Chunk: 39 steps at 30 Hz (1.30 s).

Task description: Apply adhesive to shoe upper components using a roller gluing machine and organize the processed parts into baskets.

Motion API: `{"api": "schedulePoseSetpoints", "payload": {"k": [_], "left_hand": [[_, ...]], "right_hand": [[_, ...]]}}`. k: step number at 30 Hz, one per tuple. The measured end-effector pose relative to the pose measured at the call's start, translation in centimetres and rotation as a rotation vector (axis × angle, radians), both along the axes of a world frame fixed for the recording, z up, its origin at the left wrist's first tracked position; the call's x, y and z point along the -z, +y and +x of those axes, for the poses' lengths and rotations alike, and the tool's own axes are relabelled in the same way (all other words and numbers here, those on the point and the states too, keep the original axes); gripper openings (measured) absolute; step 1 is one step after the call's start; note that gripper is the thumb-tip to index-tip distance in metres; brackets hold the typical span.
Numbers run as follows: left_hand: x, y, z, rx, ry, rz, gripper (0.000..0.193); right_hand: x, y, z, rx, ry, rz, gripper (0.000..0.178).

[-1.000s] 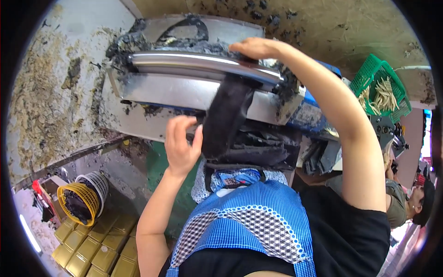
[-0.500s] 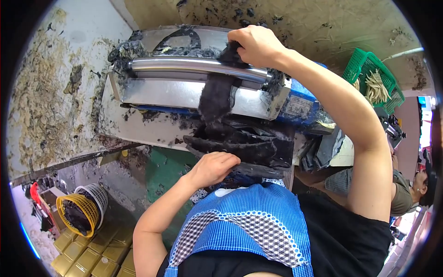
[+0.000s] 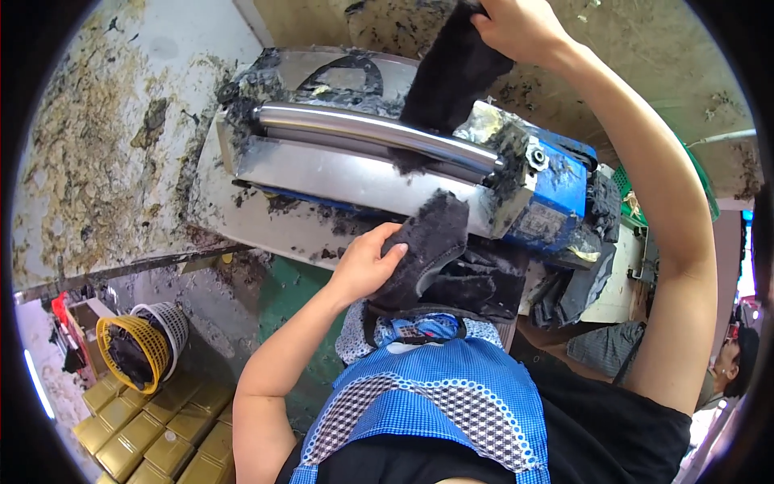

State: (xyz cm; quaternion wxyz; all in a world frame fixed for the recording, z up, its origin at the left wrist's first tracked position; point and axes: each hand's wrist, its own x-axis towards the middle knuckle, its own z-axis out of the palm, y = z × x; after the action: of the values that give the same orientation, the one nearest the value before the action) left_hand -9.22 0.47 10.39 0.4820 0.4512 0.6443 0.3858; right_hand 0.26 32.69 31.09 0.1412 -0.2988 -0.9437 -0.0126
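At the far side, my right hand (image 3: 522, 31) grips the upper end of a black fuzzy strip (image 3: 455, 77). That strip runs down behind the shiny steel roller (image 3: 371, 133) of a machine, and a bit of it shows below the roller. My left hand (image 3: 367, 262) is closed on the left edge of another dark fuzzy piece (image 3: 431, 242), thumb on top, and lifts it near the machine's front plate (image 3: 347, 173). Under and beside this piece lies a pile of dark fuzzy pieces (image 3: 492, 282) close to my apron.
Blue machine housing (image 3: 560, 181) stands at the roller's right end. Dark scraps (image 3: 568, 286) lie right of the pile. A green basket (image 3: 697, 181) is at far right, partly behind my arm. Yellow basket (image 3: 129, 355) and gold tins (image 3: 153, 427) stand lower left. Another person sits at right.
My right hand has pulled the black strip up and away from the roller. My left hand has risen from the pile with a dark piece. The view has shifted slightly.
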Motion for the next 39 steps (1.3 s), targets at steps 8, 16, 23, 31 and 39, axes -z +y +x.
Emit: {"api": "schedulePoseSetpoints", "payload": {"k": [8, 16, 23, 31, 39], "left_hand": [[2.3, 5.8, -0.3, -0.101, -0.06, -0.06, 0.036], [-0.8, 3.0, -1.0, -0.21, 0.395, 0.201, 0.037], [0.5, -3.1, 0.3, 0.094, 0.633, 0.618, 0.032], [2.0, -2.3, 4.8, 0.507, 0.563, 0.414, 0.028], [-4.7, -4.8, 0.5, 0.31, 0.279, 0.472, 0.037]], "right_hand": [[1.0, 8.3, -2.6, -0.153, 0.071, 0.189, 0.024], [14.7, 7.8, -0.7, -0.111, -0.942, -0.024, 0.036], [16.1, 4.9, 2.5, 0.022, -0.502, -0.794, 0.046], [10.8, 0.1, 3.6, -0.161, -0.194, 0.009, 0.031], [3.6, -2.8, 3.1, -0.14, -0.2, 0.152, 0.027]]}}
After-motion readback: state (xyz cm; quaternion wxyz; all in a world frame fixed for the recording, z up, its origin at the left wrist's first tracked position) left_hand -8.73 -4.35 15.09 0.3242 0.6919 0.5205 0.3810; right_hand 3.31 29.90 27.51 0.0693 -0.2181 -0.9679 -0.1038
